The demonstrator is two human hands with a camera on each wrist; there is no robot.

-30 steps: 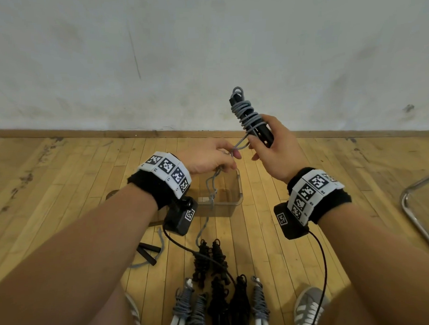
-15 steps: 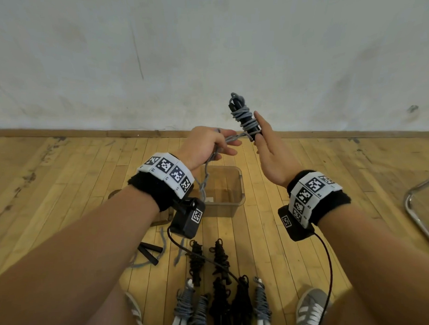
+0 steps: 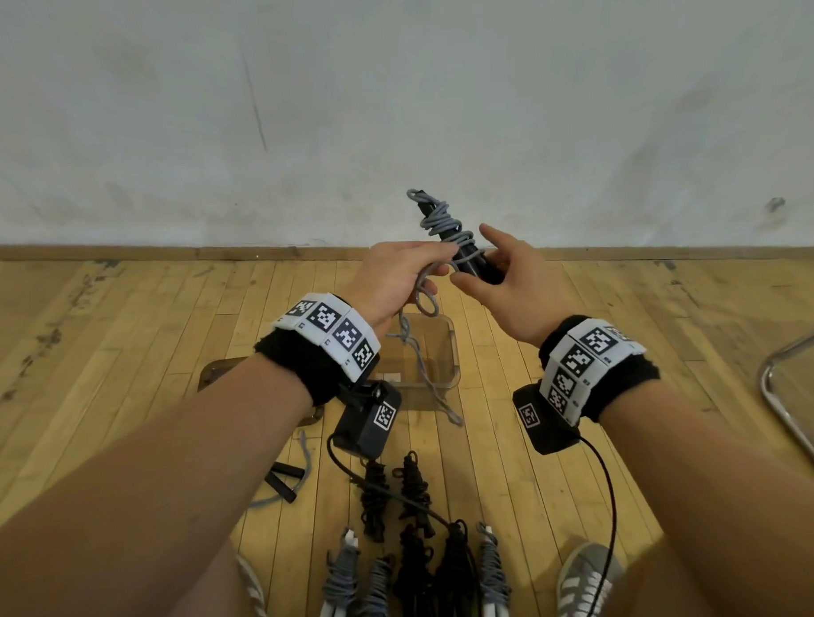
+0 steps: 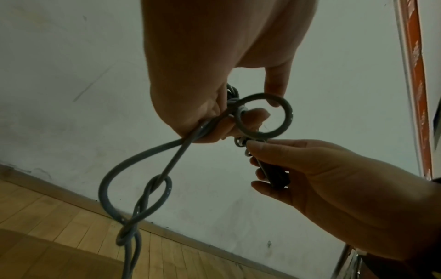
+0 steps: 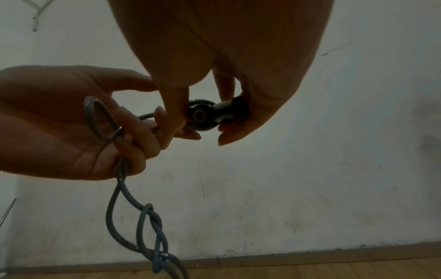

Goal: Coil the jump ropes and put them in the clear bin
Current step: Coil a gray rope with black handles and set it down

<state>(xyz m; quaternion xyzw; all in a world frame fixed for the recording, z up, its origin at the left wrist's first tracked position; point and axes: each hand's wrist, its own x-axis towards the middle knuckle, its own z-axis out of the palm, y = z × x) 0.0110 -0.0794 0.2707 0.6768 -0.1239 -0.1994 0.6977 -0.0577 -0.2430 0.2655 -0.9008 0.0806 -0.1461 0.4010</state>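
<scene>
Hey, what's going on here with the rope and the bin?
A person is coiling a grey jump rope around its black handles. The right hand holds the handles upright while the left hand grips the loose cord, which hangs twisted over the clear bin on the floor. Several wound ropes lie nearer the person's feet.

no readable words, brands or numbers anywhere, only black-and-white square marker codes on the left wristband (image 3: 334, 331), right wristband (image 3: 587, 364), left wrist camera (image 3: 385, 414), right wrist camera (image 3: 530, 415)
</scene>
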